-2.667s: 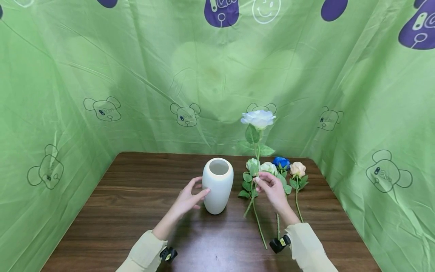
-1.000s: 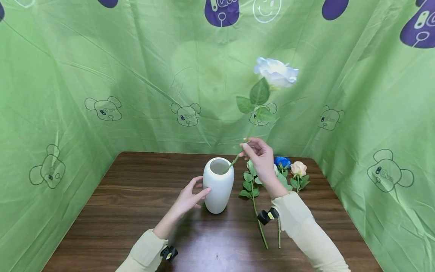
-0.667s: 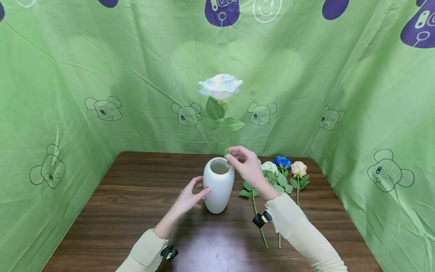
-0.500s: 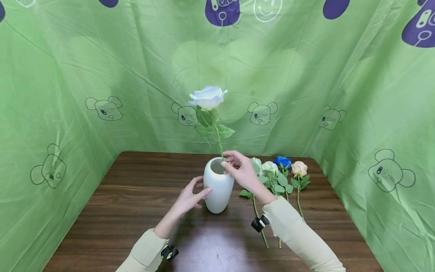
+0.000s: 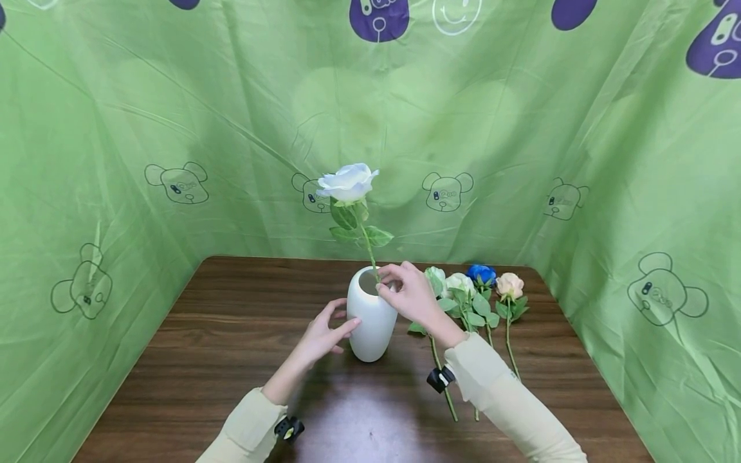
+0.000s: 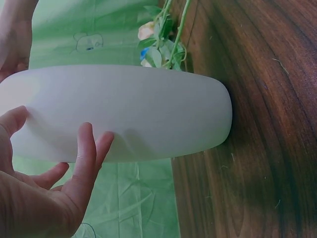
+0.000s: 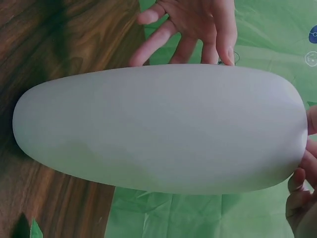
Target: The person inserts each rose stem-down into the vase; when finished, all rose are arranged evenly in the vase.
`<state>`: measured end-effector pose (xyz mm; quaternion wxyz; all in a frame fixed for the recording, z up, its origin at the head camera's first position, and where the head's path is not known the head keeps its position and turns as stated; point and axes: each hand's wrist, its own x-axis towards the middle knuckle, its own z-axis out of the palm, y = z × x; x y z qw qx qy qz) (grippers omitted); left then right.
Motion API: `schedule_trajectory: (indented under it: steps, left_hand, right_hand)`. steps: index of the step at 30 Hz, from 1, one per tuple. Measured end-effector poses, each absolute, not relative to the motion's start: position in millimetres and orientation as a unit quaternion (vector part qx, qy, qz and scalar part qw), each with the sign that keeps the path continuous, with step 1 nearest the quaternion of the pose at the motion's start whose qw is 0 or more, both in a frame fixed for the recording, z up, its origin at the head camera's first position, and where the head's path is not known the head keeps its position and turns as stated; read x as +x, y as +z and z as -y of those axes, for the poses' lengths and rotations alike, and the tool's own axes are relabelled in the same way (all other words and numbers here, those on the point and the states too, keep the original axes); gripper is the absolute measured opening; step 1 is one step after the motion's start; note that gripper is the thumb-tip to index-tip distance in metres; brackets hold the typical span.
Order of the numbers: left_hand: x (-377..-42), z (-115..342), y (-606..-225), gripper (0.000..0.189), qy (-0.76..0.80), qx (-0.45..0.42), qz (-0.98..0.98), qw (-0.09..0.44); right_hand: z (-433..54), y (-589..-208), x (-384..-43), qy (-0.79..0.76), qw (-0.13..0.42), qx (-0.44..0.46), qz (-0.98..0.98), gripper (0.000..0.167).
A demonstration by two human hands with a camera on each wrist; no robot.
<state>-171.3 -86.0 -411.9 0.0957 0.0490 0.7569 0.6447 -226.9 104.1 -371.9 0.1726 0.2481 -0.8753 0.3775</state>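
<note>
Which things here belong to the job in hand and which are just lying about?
In the job: white vase, left hand touching it; bluish-white flower, right hand pinching it.

Apparently lying about: blue flower; peach flower; two greenish-white flowers.

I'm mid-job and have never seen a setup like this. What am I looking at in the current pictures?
There's no robot, just a person's bare hands. The wide picture comes from a head-worn camera; the two close ones come from wrist cameras, so the upright vase looks sideways there. It stands on a brown wooden table. The left hand touches its side. The right hand pinches a white rose by its stem at the vase's mouth. To the right lie two greenish-white flowers, a blue one and a peach one.
</note>
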Motion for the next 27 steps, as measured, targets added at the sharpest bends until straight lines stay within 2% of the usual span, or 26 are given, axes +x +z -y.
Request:
schedule_trajectory:
  steps: [6, 14, 21, 27]
  left_hand:
    - [-172, 86, -412, 0.058, 0.648, 0.05, -0.754, 0.095]
    - [-171, 87, -413, 0.056, 0.647, 0.047, -0.755, 0.095]
    - [-173, 87, -415, 0.057, 0.647, 0.048, -0.755, 0.095]
    - [-183, 89, -437, 0.059, 0.645, 0.045, -0.758, 0.085]
  right_hand:
    - [-101, -367, -226, 0.349, 0.153, 0.228, 0.896, 0.009]
    - [-100, -365, -226, 0.343, 0.158, 0.243, 0.894, 0.009]
    - [-110, -370, -227, 0.435, 0.166, 0.247, 0.85, 0.008]
    - [-124, -371, -222, 0.53, 0.171, 0.215, 0.802, 0.01]
